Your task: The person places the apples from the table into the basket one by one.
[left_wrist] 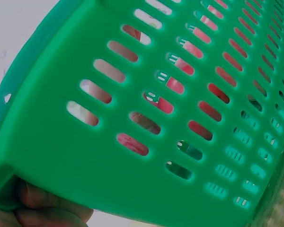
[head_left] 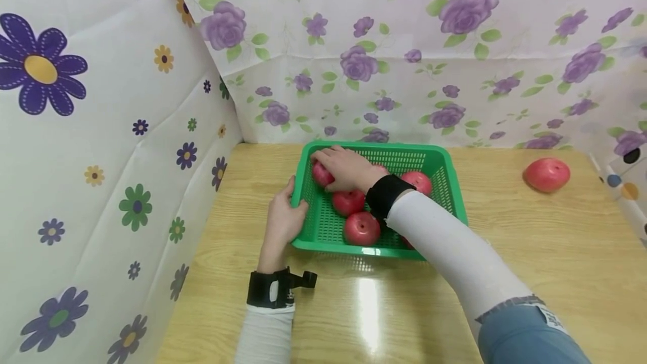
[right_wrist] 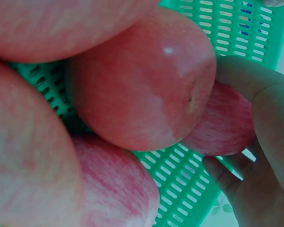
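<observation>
A green plastic basket (head_left: 323,235) with slotted walls holds several red apples, among them one near its front (head_left: 361,228). At the basket's left side my left hand (head_left: 285,215) grips the rim, thumb over the edge; in the left wrist view its fingers (left_wrist: 57,211) curl under the rim. My right hand (head_left: 346,167) reaches inside to the back left corner and holds an apple (head_left: 321,175) there. The right wrist view shows thumb and fingers around that striped apple (right_wrist: 222,123), with a larger apple (right_wrist: 146,85) partly in front of it.
A lone red apple (head_left: 547,175) lies on the wooden table (head_left: 510,229) at the right. Flower-patterned cloth (head_left: 313,60) hangs behind the table and along its left side (head_left: 126,156). The right forearm crosses over the basket's front right corner and hides part of it.
</observation>
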A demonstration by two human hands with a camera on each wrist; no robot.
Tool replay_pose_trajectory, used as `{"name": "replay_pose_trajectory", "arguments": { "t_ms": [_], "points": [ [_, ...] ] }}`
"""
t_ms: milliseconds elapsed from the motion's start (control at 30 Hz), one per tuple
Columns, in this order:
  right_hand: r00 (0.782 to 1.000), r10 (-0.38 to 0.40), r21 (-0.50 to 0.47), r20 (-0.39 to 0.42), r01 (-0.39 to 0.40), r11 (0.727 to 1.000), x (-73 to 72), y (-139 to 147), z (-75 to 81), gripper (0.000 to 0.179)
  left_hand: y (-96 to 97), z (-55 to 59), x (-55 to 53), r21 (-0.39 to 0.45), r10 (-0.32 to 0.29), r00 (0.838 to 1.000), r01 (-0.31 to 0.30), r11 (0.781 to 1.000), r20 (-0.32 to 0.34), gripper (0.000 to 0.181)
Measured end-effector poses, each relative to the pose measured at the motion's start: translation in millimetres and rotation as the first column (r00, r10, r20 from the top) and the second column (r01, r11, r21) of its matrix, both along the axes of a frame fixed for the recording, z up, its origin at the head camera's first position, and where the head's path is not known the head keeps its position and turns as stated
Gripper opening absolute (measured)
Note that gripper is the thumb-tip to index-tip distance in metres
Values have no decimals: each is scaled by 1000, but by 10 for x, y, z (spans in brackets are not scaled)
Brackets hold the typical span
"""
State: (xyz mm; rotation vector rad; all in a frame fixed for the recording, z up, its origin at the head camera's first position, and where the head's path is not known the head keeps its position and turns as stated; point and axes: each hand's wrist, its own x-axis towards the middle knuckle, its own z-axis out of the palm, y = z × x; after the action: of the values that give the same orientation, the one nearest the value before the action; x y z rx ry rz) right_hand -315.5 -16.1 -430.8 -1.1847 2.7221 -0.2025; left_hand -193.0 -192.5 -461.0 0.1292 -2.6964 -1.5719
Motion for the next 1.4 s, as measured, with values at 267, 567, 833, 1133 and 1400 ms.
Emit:
{"name": "replay_pose_trajectory", "arguments": {
  "t_ms": [267, 567, 833, 1133, 1400],
  "points": [
    [999, -34, -37, 0, 34, 999, 51, 3, 17, 74, -11, 29, 20, 9, 9, 1000, -9, 1000, 19, 69],
    [993, -93, 3, 75, 93, 996, 94, 50, -50, 81, 11, 4, 11, 2, 3, 1000, -3, 1000, 8, 68],
    [988, -115, -25, 100, 118, 993, 120, 77, -28, 81, 8, 16, 12, 2, 8, 1000, -8, 1000, 21, 69],
    [994, -69, -52, 79, 73, 996, 125, 175, -56, 80, 22, 27, 19, 4, 8, 1000, -8, 1000, 26, 68],
    [992, -76, -59, 97, 82, 995, 134, 224, 28, 80, 26, 23, 23, 2, 7, 1000, -7, 1000, 18, 69]
  ]
}}
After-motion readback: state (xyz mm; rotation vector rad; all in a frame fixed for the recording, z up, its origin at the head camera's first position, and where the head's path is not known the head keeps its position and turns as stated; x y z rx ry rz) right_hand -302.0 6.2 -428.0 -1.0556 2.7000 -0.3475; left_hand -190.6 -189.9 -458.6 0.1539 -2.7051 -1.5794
